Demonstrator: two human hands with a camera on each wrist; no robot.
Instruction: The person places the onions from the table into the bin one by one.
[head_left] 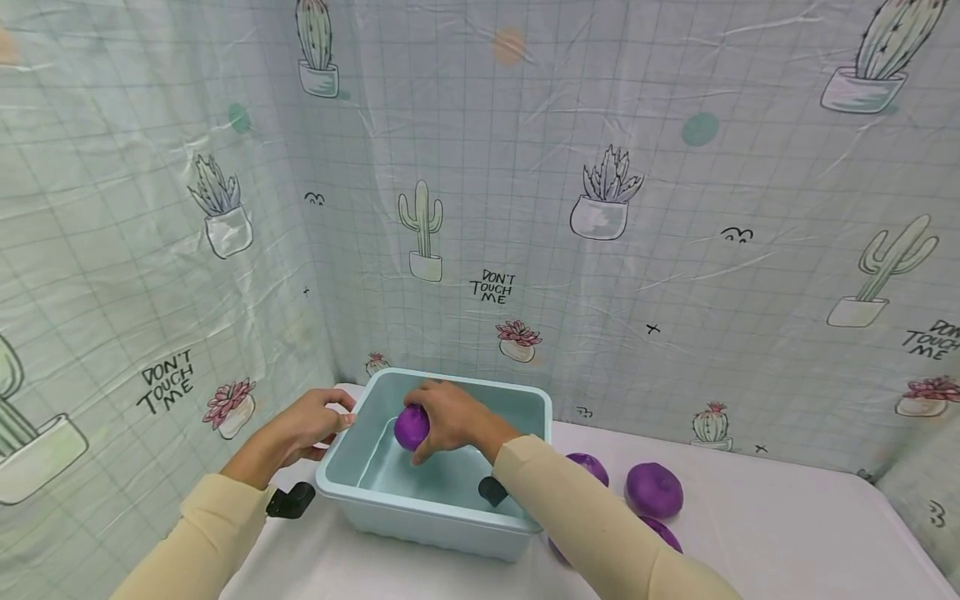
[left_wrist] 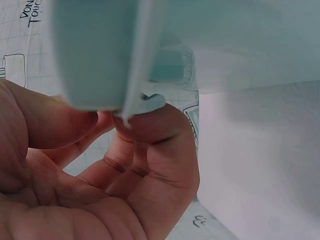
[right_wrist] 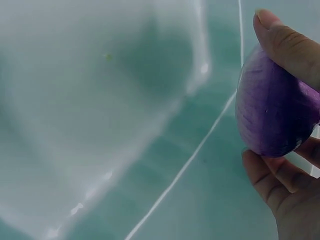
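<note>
A pale blue-green plastic bin stands on the white table. Inside it, low over the floor, my right hand holds a purple onion between thumb and fingers. The right wrist view shows the onion with a paler side, the thumb above it and fingertips below; whether it touches the bin floor I cannot tell. At the bin's left side, my left hand pinches the rim. In the left wrist view, thumb and curled index finger of that hand meet at the rim's edge.
Right of the bin lie several more purple onions, some partly behind my right sleeve. Black wrist cameras sit by both cuffs. A cactus-printed sheet hangs behind and to the left, close to the bin.
</note>
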